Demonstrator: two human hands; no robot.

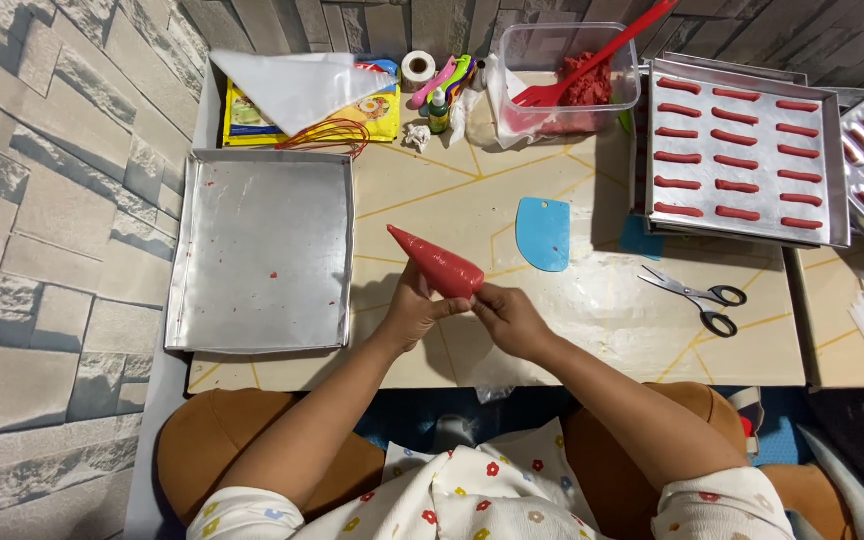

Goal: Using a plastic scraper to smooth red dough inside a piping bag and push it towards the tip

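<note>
Low table (592, 330) – stone-pattern walls – hands (414, 312) grip piping bag (437, 264).

A single head-worn camera looks almost straight down from above the seated person, facing the low table (592, 340) from its near edge. It sits close enough that the table fills most of the frame, its far edge near the top, with the person's knees and forearms along the bottom and a stone-patterned wall (52, 250) at the left.
</note>
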